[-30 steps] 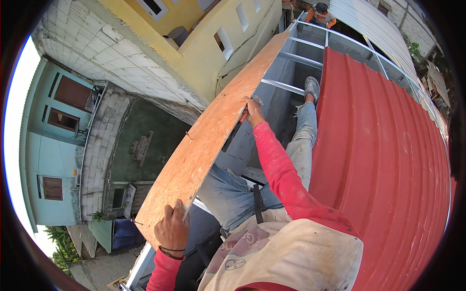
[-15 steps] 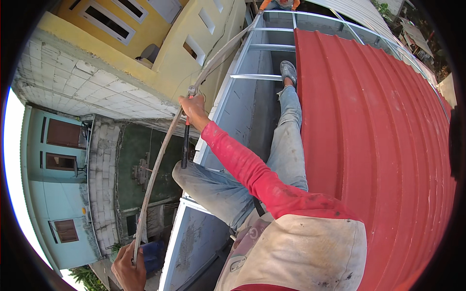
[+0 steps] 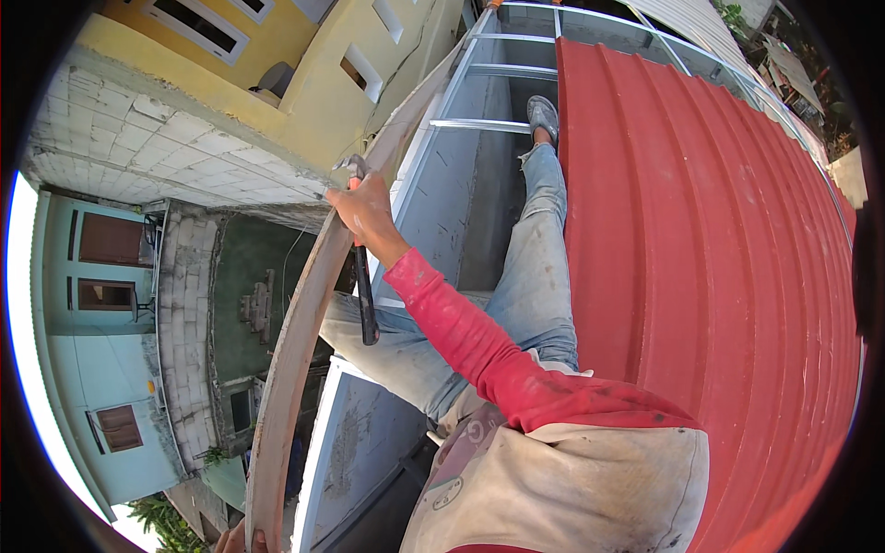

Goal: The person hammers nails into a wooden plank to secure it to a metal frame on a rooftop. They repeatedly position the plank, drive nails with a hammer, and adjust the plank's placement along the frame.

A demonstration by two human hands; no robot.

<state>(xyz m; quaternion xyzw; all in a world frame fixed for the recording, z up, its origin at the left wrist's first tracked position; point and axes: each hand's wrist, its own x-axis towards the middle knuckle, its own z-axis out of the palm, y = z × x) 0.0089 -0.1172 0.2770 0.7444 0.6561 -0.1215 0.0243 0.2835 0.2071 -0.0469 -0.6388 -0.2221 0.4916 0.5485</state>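
My right hand (image 3: pixel 367 210) grips a hammer (image 3: pixel 367 304) with a black and orange handle, its metal head above my fingers, and is against a long wooden board (image 3: pixel 281 405) seen nearly edge-on along the roof's left side. My left hand (image 3: pixel 237 539) holds that board's near end at the bottom edge, mostly out of frame. Below my arm, one bent leg (image 3: pixel 378 350) is by the white roof-edge frame; the other stretches forward, its shoe (image 3: pixel 542 115) beside the red corrugated sheeting (image 3: pixel 691 276).
Metal battens (image 3: pixel 479 124) span a grey channel beside the sheeting. A co-worker's orange-sleeved hand (image 3: pixel 496 6) shows at the far end. A yellow building (image 3: pixel 323 120) and block wall (image 3: pixel 120 138) stand left; a green yard (image 3: pixel 249 276) lies below, beside a turquoise house (image 3: pixel 101 369).
The board has tipped from face-up to nearly edge-on and shifted left with both my hands. My left hand has dropped toward the frame's bottom edge. The co-worker now shows less.
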